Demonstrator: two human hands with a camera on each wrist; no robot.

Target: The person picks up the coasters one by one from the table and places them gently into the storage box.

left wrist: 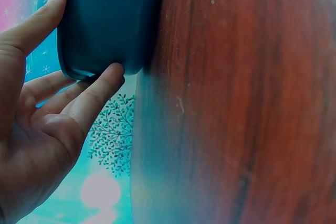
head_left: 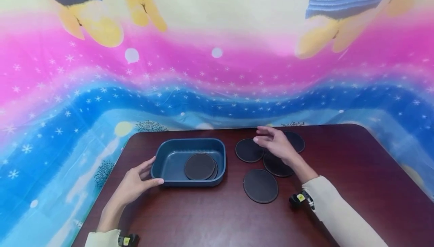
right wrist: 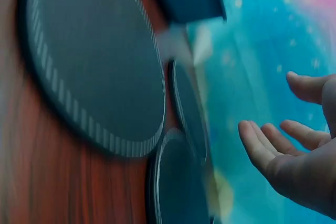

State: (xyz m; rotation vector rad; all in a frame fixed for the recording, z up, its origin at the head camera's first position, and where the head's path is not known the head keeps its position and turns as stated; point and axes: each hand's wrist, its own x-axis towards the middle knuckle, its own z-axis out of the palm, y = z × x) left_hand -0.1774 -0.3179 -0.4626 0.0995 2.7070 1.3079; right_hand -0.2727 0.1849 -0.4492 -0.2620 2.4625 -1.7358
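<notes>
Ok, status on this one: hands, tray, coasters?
Left hand braces blue tray, fingers straight. Right hand open, empty, above loose coasters. Nothing in the way.

From my seat the table (head_left: 356,171) reads as dark reddish wood with a visible grain and a soft sheen. The blue tray (head_left: 169,156) at centre left looks like smooth matt plastic. The round dark discs (head_left: 260,185) at centre right seem matt, leather-like, with pale stitching around the edge in my right wrist view. The backdrop (head_left: 217,70) filling the upper frame looks like thin printed cloth, slightly glossy and wrinkled.
</notes>
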